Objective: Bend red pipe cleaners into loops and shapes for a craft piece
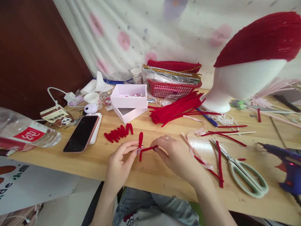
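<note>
1. Wooden table (145, 175) fills the view, with a flowery white curtain (131, 28) hanging behind it.
2. The left hand (121, 161) pinches a red fuzzy stick (140, 145) that is bent into a loop, holding it up just above the table.
3. The right hand (172, 153) is closed on the stick's loose end, which pokes out sideways. A ring sits on one finger.
4. A row of finished red loops (118, 133) lies just behind the hands.
5. A phone (81, 133) lies to the left, near a water bottle (25, 133) on its side.
6. Green scissors (244, 172) lie to the right, near a blue glue gun (285, 168).
7. A pile of red sticks (176, 110) lies farther back, beside a white foam head (237, 83) with a red top.
</note>
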A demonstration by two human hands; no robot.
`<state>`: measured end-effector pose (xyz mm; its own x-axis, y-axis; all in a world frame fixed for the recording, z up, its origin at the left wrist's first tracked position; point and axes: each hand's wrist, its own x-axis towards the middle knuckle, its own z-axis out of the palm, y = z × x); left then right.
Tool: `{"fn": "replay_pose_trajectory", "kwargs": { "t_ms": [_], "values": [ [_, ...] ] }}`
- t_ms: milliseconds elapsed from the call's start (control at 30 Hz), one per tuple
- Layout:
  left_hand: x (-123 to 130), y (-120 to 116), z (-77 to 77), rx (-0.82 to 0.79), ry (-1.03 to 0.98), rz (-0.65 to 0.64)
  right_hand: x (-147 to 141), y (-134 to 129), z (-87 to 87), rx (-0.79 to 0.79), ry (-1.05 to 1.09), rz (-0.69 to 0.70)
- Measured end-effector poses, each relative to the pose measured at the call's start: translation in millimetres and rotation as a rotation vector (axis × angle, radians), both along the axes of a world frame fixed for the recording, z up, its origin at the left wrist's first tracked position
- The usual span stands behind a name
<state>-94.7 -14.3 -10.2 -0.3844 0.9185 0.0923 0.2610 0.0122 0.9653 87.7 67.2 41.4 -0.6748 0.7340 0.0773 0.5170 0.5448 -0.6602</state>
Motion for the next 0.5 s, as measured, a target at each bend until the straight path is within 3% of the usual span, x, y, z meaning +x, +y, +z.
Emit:
{"fn": "replay_pose_trajectory", "kwargs": {
  "t_ms": [167,333,500],
  "values": [
    [14.5,-1.3,4.5,-0.029,-0.174,-0.009,15.8,-1.9,11.5,-0.114,0.240,0.044],
    [28.5,-7.0,3.2,-0.059,-0.343,-0.105,33.6,-3.9,4.9,-0.378,0.448,0.065],
    [50.9,-16.5,18.5,-0.075,-0.505,-0.172,45.2,-10.5,-0.1,-0.556,0.600,0.145]
  ]
}}
